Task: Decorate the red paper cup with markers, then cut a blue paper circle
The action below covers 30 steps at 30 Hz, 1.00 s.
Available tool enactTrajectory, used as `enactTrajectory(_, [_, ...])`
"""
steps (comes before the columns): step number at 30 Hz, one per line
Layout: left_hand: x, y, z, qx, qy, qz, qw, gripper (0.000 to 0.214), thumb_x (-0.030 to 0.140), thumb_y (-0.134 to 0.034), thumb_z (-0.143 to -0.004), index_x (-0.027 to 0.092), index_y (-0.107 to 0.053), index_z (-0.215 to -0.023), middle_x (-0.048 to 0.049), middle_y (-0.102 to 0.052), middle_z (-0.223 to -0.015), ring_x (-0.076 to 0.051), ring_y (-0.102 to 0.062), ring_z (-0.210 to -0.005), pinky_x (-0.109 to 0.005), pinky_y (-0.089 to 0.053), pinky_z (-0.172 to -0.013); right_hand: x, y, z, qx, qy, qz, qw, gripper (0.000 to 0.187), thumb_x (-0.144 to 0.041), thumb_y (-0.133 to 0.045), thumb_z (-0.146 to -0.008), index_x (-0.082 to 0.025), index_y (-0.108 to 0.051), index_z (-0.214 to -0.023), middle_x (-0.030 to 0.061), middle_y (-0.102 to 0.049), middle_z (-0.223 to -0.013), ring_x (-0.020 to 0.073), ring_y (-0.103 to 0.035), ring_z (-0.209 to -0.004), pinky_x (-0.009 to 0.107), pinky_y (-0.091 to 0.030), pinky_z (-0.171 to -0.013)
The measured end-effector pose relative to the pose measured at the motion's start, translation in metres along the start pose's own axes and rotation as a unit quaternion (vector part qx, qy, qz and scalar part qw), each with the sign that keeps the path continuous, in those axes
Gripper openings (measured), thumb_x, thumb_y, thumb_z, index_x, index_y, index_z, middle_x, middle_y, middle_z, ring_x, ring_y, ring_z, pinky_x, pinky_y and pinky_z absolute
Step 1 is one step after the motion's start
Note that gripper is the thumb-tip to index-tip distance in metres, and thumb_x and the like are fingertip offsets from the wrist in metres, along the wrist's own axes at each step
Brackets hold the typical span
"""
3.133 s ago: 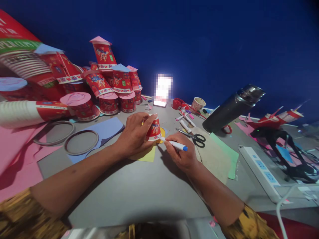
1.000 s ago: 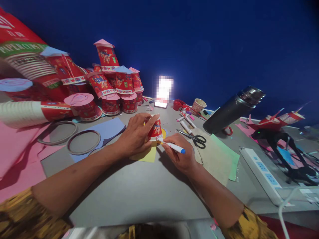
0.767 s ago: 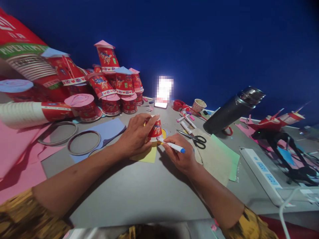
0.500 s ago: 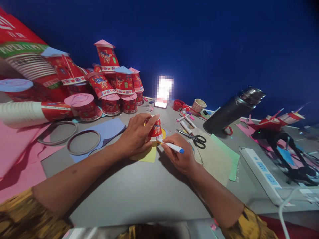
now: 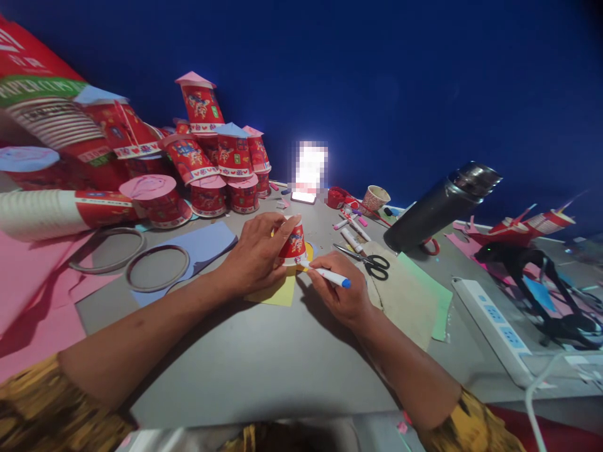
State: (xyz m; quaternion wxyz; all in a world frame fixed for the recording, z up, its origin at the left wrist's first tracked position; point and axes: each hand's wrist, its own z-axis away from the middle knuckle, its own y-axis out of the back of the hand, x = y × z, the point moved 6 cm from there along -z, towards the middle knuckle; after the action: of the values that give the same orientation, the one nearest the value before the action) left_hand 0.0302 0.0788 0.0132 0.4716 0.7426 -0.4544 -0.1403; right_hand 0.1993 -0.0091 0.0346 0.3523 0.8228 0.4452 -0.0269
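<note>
An upside-down red paper cup (image 5: 295, 246) with a printed pattern stands on yellow paper (image 5: 277, 294). My left hand (image 5: 260, 251) is closed around its left side, fingers over the upper part. In my right hand (image 5: 342, 292) is a white marker (image 5: 330, 275) with a blue end, gripped between thumb and fingers. Its tip points at the cup's rim and the paper beside it; whether it touches cannot be made out. Scissors (image 5: 372, 262) with black handles lie just right of my right hand, next to several loose markers (image 5: 351, 226).
Red cups with paper roofs (image 5: 230, 154) are stacked at the left behind two grey rings (image 5: 157, 269) and blue paper (image 5: 211, 245). A glowing phone (image 5: 308, 169) leans at the back. To the right are a black flask (image 5: 438, 207), green paper (image 5: 428, 289) and a power strip (image 5: 492, 326).
The marker and my right hand have shifted very slightly to the right, the tip drawing a little away from the cup. My left hand keeps its hold on the cup.
</note>
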Motion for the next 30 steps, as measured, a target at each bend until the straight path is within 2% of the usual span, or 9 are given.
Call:
enactTrajectory(6, [0.0,0.0,0.001,0.004,-0.01,0.009,1.0,0.095,0.029,-0.071,-0.086,0.023,-0.03,-0.171,-0.0209,-0.048,-0.148,-0.044,-0.048,-0.137,-0.064,-0.042,-0.114,-0.002,-0.001,-0.001,-0.012,0.009,0.009,1.0,0.007,-0.021,-0.062,-0.107,-0.024,-0.068,-0.105,0.0051,-0.077,-0.088,0.0212,-0.07,-0.078,0.034,-0.056,-0.074])
enactTrajectory(18, [-0.002,0.0,0.0,0.0,-0.001,0.009,1.0,0.097,0.027,-0.073,-0.084,0.024,-0.031,-0.17,-0.0194,-0.049,-0.149,-0.043,-0.048,-0.138,-0.063,-0.042,-0.116,-0.002,0.002,-0.002,0.016,0.005,0.021,1.0,0.008,-0.02,-0.062,-0.107,-0.023,-0.066,-0.101,0.0038,-0.076,-0.085,0.0196,-0.068,-0.075,0.031,-0.054,-0.071])
enactTrajectory(22, [0.0,0.0,0.001,0.006,-0.013,0.001,1.0,0.095,0.026,-0.072,-0.085,0.022,-0.031,-0.17,-0.0202,-0.048,-0.148,-0.043,-0.049,-0.137,-0.063,-0.043,-0.115,-0.002,0.002,-0.002,0.007,0.004,0.016,1.0,0.009,-0.022,-0.062,-0.107,-0.023,-0.067,-0.1,0.0037,-0.076,-0.084,0.0193,-0.069,-0.074,0.031,-0.054,-0.07])
enactTrajectory(30, [-0.004,-0.007,0.004,0.043,-0.01,0.021,0.999,0.104,0.015,-0.07,-0.078,0.032,-0.027,-0.171,-0.0158,-0.046,-0.151,-0.039,-0.049,-0.142,-0.063,-0.046,-0.117,0.004,0.011,0.001,0.042,-0.035,0.038,0.998,0.011,-0.027,-0.062,-0.107,-0.023,-0.071,-0.101,0.0052,-0.079,-0.087,0.02,-0.072,-0.075,0.033,-0.057,-0.07])
